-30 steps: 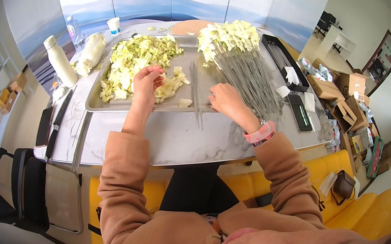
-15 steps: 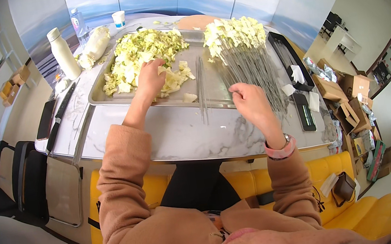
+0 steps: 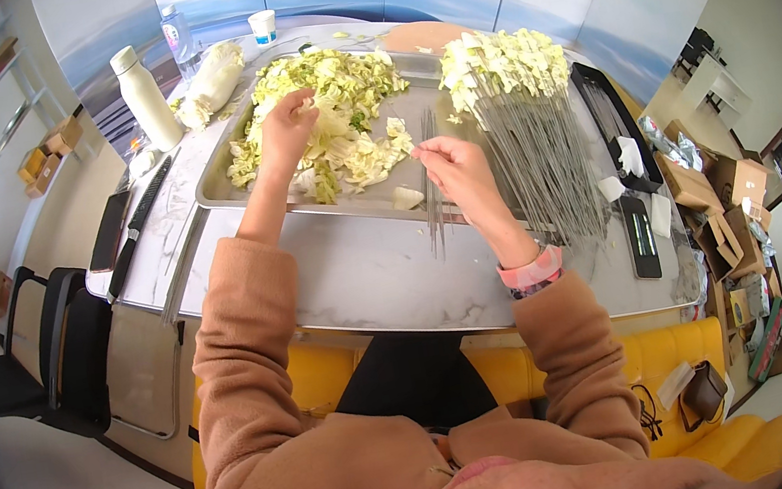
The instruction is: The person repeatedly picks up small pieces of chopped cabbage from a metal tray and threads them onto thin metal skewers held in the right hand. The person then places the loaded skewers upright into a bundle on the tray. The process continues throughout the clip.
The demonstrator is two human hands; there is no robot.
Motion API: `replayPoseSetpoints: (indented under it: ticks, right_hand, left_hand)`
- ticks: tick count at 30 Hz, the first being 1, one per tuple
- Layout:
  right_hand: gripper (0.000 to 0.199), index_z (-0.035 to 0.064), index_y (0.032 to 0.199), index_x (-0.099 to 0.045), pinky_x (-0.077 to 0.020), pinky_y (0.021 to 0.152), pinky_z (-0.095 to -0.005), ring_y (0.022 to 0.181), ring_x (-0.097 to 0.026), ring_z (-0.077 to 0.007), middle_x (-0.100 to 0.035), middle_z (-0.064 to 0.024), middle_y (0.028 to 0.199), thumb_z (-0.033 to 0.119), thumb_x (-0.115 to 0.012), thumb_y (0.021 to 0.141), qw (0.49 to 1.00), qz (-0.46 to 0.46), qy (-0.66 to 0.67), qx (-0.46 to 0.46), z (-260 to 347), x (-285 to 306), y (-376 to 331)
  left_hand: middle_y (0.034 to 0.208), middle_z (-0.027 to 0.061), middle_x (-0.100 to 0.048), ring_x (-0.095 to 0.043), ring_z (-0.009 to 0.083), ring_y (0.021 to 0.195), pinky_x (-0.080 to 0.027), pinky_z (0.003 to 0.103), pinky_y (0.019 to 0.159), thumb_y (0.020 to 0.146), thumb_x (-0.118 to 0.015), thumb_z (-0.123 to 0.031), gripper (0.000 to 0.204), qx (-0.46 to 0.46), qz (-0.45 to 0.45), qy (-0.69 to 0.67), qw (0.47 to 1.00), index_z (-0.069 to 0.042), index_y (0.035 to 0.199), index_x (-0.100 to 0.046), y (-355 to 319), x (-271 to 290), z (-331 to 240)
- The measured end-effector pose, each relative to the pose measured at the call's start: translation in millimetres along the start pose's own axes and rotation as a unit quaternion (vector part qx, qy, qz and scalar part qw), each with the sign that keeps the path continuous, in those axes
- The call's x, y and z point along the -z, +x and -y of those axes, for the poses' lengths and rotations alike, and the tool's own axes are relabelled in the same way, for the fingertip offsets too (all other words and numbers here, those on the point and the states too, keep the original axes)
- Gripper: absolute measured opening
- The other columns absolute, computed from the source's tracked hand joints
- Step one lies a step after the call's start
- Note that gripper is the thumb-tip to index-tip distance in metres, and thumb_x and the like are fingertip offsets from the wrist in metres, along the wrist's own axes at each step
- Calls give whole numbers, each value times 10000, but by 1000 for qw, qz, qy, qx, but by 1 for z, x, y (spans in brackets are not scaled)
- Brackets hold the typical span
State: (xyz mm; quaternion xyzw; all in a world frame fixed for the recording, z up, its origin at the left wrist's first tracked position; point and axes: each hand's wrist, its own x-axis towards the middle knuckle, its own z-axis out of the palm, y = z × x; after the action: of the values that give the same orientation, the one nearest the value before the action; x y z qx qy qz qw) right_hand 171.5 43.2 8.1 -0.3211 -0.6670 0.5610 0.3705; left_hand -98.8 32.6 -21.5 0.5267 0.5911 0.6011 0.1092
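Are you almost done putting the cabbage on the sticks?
Not yet. Done: a big bunch of sticks with cabbage on their tips lies in the right tray. In hand: the right hand holds a bare metal stick while the left hand picks a leaf from the cabbage pile. Left: that pile in the left tray is still large, so plenty remains.
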Motion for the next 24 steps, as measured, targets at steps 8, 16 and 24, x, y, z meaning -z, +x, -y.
replayPoseSetpoints:
  ticks: [8,16,24]
  right_hand:
    - [185,-28,1009,-614,-187,402,-176,462,-290,8,-420,62,589,110,-542,908,997,8,80,7,0,3,-8]
    - [188,-27,999,-615,-191,413,-171,478,-303,5,-436,57,596,123,-550,906,991,23,134,-6,-1,7,-8]
    - [193,-25,974,-626,-184,412,-179,466,-297,1,-427,57,570,144,-557,910,990,23,139,-15,-2,9,-9]
  left_hand:
    - [992,43,-654,-540,65,750,-442,240,673,922,-573,-192,286,96,17,-344,934,-33,1160,-564,3,10,-9]
    - [1016,90,-657,-584,109,839,-468,270,718,947,-510,-183,258,100,-18,-442,891,-9,1128,-569,3,15,-17]
    - [940,72,-625,-567,136,794,-450,267,709,878,-604,-292,326,160,-42,-341,925,-3,1027,-611,7,33,-3]
